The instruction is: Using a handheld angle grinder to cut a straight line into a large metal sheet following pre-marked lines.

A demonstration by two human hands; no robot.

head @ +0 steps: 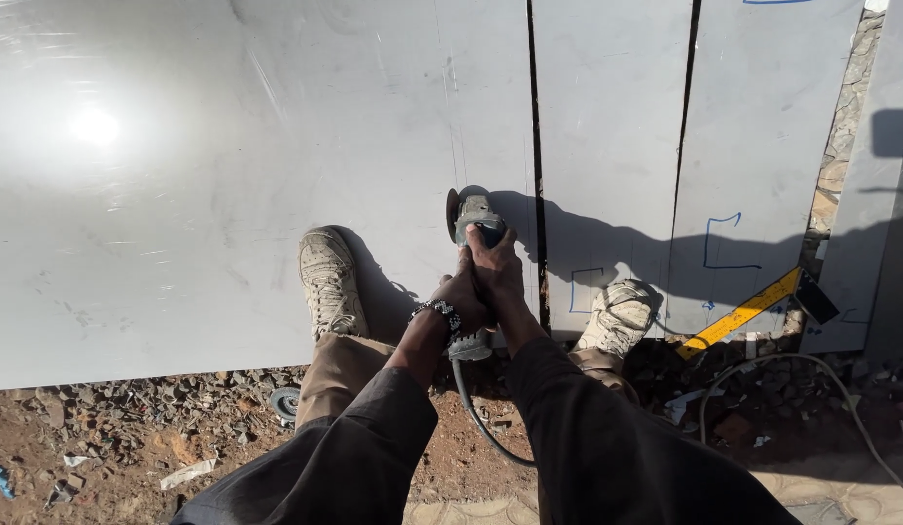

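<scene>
A: Biggest thing first?

B: Big steel sheet (228,194) flat on the ground, w/ two narrower sheets (612,146) beside it on the right, dark gaps between. Blue marker outlines on those. Both shoes (328,282) stand on the metal.

A: And the tool?

B: Angle grinder (474,226), on the big sheet near its right edge, just left of the first gap. Long axis runs away from the person: disc end far, cable end near, roughly parallel to the gap. Disc (452,212) stands upright on edge, at the sheet.

A: Hands?

B: Both on it. Right hand (495,272) further fwd, fingers wrapped shut round the body just behind the head. Left hand (459,303), beaded bracelet at the wrist, closed round the rear of the body. So the right is nearer the disc.

A: Smaller stuff?

B: Cable (476,413) loops back between the legs. Yellow-black bar (748,311) lies diagonal at right. A spare disc (284,401) in the gravel by the left knee.

A: What can't you see?

B: Where disc meets metal – shadow covers it. Can't tell if it's spinning. Grinder's middle hidden under the hands.
</scene>
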